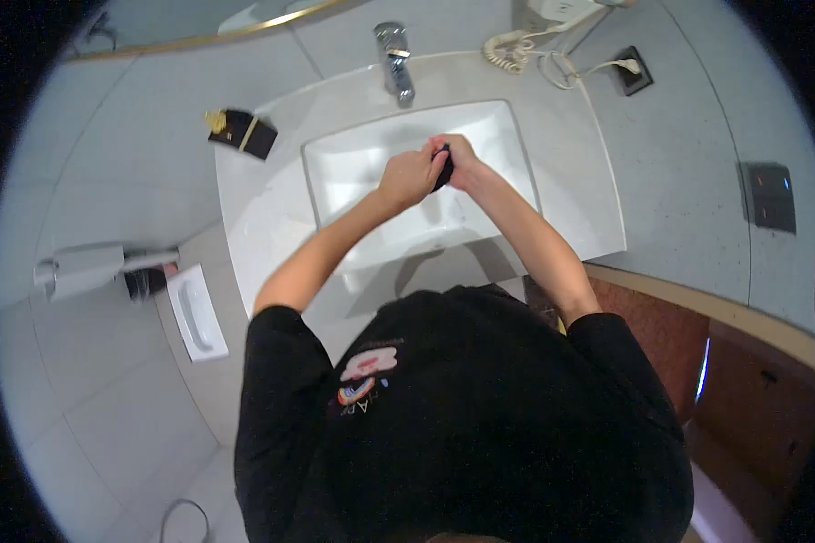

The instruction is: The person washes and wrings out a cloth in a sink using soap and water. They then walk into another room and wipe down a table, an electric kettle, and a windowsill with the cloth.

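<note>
Black item (444, 172), one; left hand (411, 176), right hand (459, 160): fingers curled around it, above one sink (349, 181).

Left grip (411, 177), right grip (459, 159) around black item (444, 171) above sink (353, 167).

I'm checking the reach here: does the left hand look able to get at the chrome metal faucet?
Probably yes: nothing stands between the left hand and the faucet, though that hand is busy holding a small black item.
</note>
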A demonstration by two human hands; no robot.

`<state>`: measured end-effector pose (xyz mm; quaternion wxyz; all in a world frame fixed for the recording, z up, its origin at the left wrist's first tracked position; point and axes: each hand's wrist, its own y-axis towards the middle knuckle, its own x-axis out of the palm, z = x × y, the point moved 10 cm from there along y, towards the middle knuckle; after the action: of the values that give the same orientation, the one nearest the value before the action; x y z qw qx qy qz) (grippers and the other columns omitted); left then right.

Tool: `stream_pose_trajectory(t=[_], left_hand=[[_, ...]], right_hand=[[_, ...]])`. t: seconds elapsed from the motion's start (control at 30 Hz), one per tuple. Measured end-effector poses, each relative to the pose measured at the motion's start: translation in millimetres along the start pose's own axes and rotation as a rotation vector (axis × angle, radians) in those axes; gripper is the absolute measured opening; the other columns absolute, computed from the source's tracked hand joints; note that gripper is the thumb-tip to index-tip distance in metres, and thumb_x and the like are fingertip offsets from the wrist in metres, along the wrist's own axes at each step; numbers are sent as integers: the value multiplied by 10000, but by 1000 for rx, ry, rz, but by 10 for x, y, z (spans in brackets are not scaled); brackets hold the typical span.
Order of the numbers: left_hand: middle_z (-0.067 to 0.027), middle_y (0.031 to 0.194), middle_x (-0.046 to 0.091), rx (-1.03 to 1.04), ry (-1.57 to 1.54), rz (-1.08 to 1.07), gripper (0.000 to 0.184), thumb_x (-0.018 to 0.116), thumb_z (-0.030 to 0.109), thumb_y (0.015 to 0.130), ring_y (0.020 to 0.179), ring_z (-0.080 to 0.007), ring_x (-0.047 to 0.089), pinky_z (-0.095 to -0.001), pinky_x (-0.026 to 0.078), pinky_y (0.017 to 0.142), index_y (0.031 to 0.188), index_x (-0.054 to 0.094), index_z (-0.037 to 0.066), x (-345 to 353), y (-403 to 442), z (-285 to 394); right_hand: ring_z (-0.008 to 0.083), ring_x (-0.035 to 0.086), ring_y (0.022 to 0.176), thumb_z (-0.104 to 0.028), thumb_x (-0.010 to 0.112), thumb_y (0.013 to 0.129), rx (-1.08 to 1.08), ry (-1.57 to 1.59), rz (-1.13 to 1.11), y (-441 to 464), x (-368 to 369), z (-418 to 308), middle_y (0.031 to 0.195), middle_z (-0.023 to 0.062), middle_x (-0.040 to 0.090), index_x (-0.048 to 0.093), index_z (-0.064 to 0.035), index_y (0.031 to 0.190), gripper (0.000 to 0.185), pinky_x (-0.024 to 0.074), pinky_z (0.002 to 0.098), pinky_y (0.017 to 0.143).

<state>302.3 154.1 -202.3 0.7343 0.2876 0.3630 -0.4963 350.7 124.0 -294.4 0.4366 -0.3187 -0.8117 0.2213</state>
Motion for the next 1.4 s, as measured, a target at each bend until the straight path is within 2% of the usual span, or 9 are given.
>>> stream_pose_trajectory(t=[0.3, 0.33, 0.43, 0.6, 0.73, 0.93, 1.13, 1.27, 1.4], left_hand=[[-110, 772, 644, -125, -546, 224, 494, 327, 394, 928, 701, -260, 591, -359, 459, 665, 907, 609, -12, -517, -119, -812], [-57, 770, 632, -542, -894, 109, 512, 299, 416, 934, 728, -203, 598, -329, 474, 656, 937, 614, 13, -310, -349, -1202], [-159, 828, 632, -494, -601, 470, 512, 318, 412, 935, 784, -273, 604, -364, 472, 695, 957, 606, -11, -222, -872, -1470], [-189, 734, 590, -253, -316, 143, 387, 389, 330, 917, 698, -311, 569, -397, 433, 674, 912, 566, -14, 658, -948, 118], [-169, 916, 563, -16, -588, -218, 284, 444, 274, 907, 814, -271, 556, -364, 427, 758, 1011, 480, 13, 1879, -870, 2037], [-182, 1208, 482, 1077, -142, -590, 524, 577, 234, 840, 1081, -295, 487, -361, 370, 937, 1269, 378, 9, 3473, -1560, 5048], [-194, 1236, 489, -67, -930, -2056, 563, 341, 488, 906, 1151, -211, 469, -364, 380, 950, 1228, 476, 47, 5165, -1137, 6070], [-171, 1208, 521, 603, -207, -1351, 506, 406, 465, 869, 1139, -296, 471, -507, 254, 995, 1117, 557, 52, 5509, -696, 6478], [-138, 1115, 579, 1218, 255, -462, 402, 518, 416, 811, 1084, -325, 492, -585, 193, 993, 1013, 613, 83, 5064, -262, 7496]], right_hand=[[293, 568, 905, -290, 606, 732, -1410, -1461, 269, -1356, 960, -1267, 911, 121, 613, 614, -78, 945, 300, 387, 436, 871], [302, 559, 894, -282, 597, 741, -968, -929, -80, -1079, 816, -1332, 901, 142, 620, 619, -95, 949, 281, 303, 479, 952], [287, 558, 976, -290, 555, 760, -378, -1912, 492, -1023, -36, -1298, 931, 156, 628, 619, -116, 1013, 314, 274, 511, 972], [310, 563, 905, -359, 575, 783, -940, -1429, 503, -2280, -1025, -951, 903, 159, 612, 597, -88, 1021, 362, 317, 499, 937], [201, 543, 937, -396, 622, 799, -379, -599, 26, -2808, -2485, 93, 989, 84, 561, 465, -48, 1178, 539, 457, 330, 806], [171, 547, 945, -371, 638, 789, -815, -350, 1011, -5234, -4996, 368, 1046, 60, 553, 438, -61, 1204, 555, 476, 347, 794], [215, 589, 912, -363, 602, 795, -1251, 964, 458, -6500, -6948, 1377, 1002, 52, 613, 567, -151, 1071, 350, 496, 379, 706], [290, 615, 823, -369, 645, 744, 405, -914, 1480, -6794, -8626, 3076, 930, 110, 637, 582, -119, 1057, 406, 495, 400, 702], [322, 617, 784, -393, 730, 627, -201, -537, 1605, -7366, -8145, 2510, 892, 143, 636, 550, -122, 1108, 582, 494, 402, 699]])
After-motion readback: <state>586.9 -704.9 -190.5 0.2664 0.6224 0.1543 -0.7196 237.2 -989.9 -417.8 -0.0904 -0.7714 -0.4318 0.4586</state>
